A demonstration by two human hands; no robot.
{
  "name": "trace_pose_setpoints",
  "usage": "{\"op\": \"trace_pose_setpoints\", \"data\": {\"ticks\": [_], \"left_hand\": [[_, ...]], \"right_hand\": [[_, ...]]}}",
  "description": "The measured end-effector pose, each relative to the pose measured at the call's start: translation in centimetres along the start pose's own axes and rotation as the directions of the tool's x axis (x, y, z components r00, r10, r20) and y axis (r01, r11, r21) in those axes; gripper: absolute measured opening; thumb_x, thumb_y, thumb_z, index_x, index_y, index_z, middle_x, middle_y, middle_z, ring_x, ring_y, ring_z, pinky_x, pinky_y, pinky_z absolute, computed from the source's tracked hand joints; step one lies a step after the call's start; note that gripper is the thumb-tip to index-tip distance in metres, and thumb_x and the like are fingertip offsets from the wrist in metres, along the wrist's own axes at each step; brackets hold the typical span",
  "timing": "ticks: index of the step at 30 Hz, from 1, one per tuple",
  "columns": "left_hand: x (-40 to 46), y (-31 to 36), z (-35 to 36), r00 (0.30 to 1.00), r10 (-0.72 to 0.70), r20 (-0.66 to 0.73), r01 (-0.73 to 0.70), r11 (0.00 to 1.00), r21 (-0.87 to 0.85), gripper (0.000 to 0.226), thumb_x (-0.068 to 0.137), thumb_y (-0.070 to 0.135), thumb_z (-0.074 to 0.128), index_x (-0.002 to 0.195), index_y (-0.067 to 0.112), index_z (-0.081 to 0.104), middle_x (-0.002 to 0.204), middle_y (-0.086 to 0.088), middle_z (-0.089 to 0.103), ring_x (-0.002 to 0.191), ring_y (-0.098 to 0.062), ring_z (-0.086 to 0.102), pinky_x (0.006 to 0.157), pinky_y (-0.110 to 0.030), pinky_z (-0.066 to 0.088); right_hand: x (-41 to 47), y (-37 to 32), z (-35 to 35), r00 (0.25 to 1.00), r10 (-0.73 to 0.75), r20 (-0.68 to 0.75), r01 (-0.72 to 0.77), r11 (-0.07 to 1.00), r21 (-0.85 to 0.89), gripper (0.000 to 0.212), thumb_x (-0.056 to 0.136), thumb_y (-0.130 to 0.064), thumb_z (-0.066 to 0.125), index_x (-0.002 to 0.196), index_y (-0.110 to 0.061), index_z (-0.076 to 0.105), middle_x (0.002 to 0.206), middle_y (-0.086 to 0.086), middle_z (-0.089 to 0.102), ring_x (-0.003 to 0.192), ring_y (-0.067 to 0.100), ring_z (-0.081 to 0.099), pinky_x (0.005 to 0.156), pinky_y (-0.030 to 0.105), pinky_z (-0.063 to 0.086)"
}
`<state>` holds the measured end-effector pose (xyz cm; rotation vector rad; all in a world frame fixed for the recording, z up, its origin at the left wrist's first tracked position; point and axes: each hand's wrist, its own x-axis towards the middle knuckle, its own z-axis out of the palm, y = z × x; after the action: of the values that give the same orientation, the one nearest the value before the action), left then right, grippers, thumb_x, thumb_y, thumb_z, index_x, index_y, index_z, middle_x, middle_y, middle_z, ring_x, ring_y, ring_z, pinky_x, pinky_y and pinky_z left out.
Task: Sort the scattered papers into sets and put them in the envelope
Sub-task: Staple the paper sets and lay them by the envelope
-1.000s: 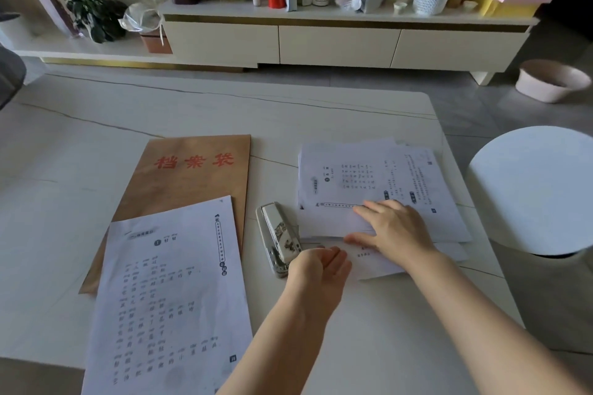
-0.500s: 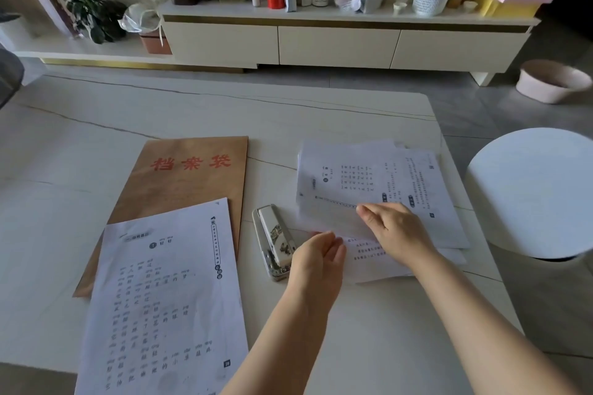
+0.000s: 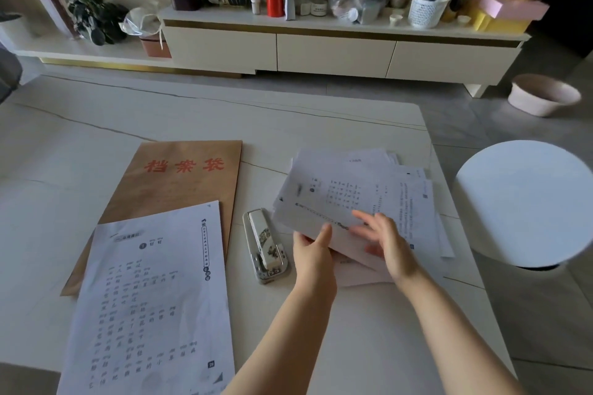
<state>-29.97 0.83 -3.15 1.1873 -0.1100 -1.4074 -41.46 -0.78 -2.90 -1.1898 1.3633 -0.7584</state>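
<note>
The top sheet (image 3: 337,202) has now lifted off the pile (image 3: 417,202), pinched by the left hand (image 3: 313,250), with the right hand (image 3: 385,244) spread flat on it.

Both bare forearms reach in from the near right edge. The left hand (image 3: 313,255) pinches a sheet's near edge, thumb on top (fingers hidden beneath). The right hand (image 3: 386,245), just to its right, is blurred, fingers spread and straight.
</note>
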Motion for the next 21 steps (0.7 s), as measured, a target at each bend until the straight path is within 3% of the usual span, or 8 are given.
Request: {"op": "trace_pose_setpoints", "data": {"ticks": [2, 4, 6, 9, 13, 17, 18, 21], "left_hand": [[-0.4, 0.5, 0.0, 0.993, 0.106, -0.052, -0.097, 0.983, 0.157, 0.020, 0.090, -0.004, 0.052, 0.103, 0.010, 0.058, 0.096, -0.011, 0.067, 0.095, -0.030, 0.063, 0.083, -0.038, 0.052], [-1.4, 1.7, 0.2, 0.980, 0.198, 0.013, -0.194, 0.938, 0.287, 0.022, 0.090, -0.006, 0.046, 0.098, 0.012, 0.058, 0.084, -0.003, 0.065, 0.083, -0.023, 0.061, 0.069, -0.026, 0.050], [-2.9, 3.6, 0.1, 0.955, 0.261, 0.145, -0.297, 0.869, 0.396, 0.025, 0.092, -0.005, 0.044, 0.092, 0.016, 0.058, 0.080, 0.004, 0.064, 0.074, -0.013, 0.059, 0.062, -0.018, 0.049], [-5.2, 6.5, -0.5, 0.892, 0.288, 0.348, -0.428, 0.787, 0.445, 0.027, 0.094, -0.002, 0.044, 0.090, 0.019, 0.060, 0.080, 0.007, 0.067, 0.069, -0.005, 0.064, 0.063, -0.019, 0.054], [-8.2, 9.9, -1.4, 0.827, 0.293, 0.479, -0.512, 0.744, 0.429, 0.023, 0.095, -0.002, 0.047, 0.088, 0.015, 0.062, 0.078, 0.003, 0.068, 0.062, -0.002, 0.065, 0.058, -0.016, 0.053], [-11.0, 12.8, -2.2, 0.801, 0.283, 0.528, -0.544, 0.714, 0.442, 0.018, 0.095, 0.001, 0.051, 0.089, 0.014, 0.061, 0.077, 0.004, 0.068, 0.066, -0.006, 0.065, 0.059, -0.017, 0.053], [-11.5, 13.4, -2.4, 0.796, 0.289, 0.531, -0.552, 0.708, 0.442, 0.018, 0.094, 0.001, 0.051, 0.088, 0.014, 0.061, 0.075, 0.005, 0.068, 0.065, -0.006, 0.065, 0.058, -0.017, 0.052], [-13.0, 14.6, -3.1, 0.780, 0.314, 0.542, -0.577, 0.695, 0.428, 0.016, 0.093, 0.002, 0.054, 0.092, 0.016, 0.062, 0.077, 0.006, 0.070, 0.070, -0.009, 0.066, 0.063, -0.021, 0.054]], "right_hand": [[-0.8, -0.1, 0.2, 1.000, 0.003, 0.004, -0.003, 0.998, 0.070, 0.046, 0.092, -0.052, 0.025, 0.122, -0.032, 0.052, 0.129, 0.001, 0.058, 0.118, 0.007, 0.052, 0.097, 0.033, 0.040], [-1.8, -0.4, -0.1, 0.999, -0.005, -0.037, 0.006, 0.999, 0.038, 0.031, 0.099, -0.034, 0.042, 0.126, -0.023, 0.053, 0.131, 0.002, 0.056, 0.116, 0.011, 0.053, 0.094, 0.032, 0.046], [-2.6, -1.0, -1.3, 0.991, -0.050, -0.127, 0.040, 0.996, -0.084, 0.039, 0.093, -0.018, 0.056, 0.131, -0.017, 0.051, 0.133, 0.003, 0.054, 0.116, 0.012, 0.052, 0.097, 0.031, 0.044], [-4.3, -3.6, -4.3, 0.958, -0.159, -0.238, 0.127, 0.981, -0.145, 0.058, 0.087, -0.010, 0.064, 0.139, -0.016, 0.040, 0.136, 0.000, 0.047, 0.125, 0.013, 0.044, 0.094, 0.024, 0.035], [-7.0, -8.1, -6.7, 0.934, -0.214, -0.285, 0.195, 0.976, -0.093, 0.082, 0.083, -0.016, 0.070, 0.148, -0.023, 0.021, 0.141, -0.003, 0.039, 0.129, 0.018, 0.040, 0.093, 0.029, 0.035], [-9.4, -10.5, -6.8, 0.940, -0.236, -0.248, 0.223, 0.972, -0.079, 0.099, 0.069, -0.030, 0.082, 0.146, -0.028, 0.019, 0.128, -0.007, 0.055, 0.114, 0.017, 0.054, 0.093, 0.044, 0.045], [-9.9, -10.7, -6.7, 0.937, -0.236, -0.256, 0.220, 0.971, -0.091, 0.091, 0.069, -0.030, 0.082, 0.143, -0.026, 0.027, 0.123, -0.004, 0.059, 0.110, 0.018, 0.058, 0.091, 0.045, 0.047], [-11.9, -11.3, -5.9, 0.913, -0.268, -0.307, 0.266, 0.963, -0.049, 0.035, 0.083, -0.015, 0.069, 0.115, -0.009, 0.056, 0.106, 0.006, 0.067, 0.093, 0.020, 0.065, 0.078, 0.035, 0.053]]}}
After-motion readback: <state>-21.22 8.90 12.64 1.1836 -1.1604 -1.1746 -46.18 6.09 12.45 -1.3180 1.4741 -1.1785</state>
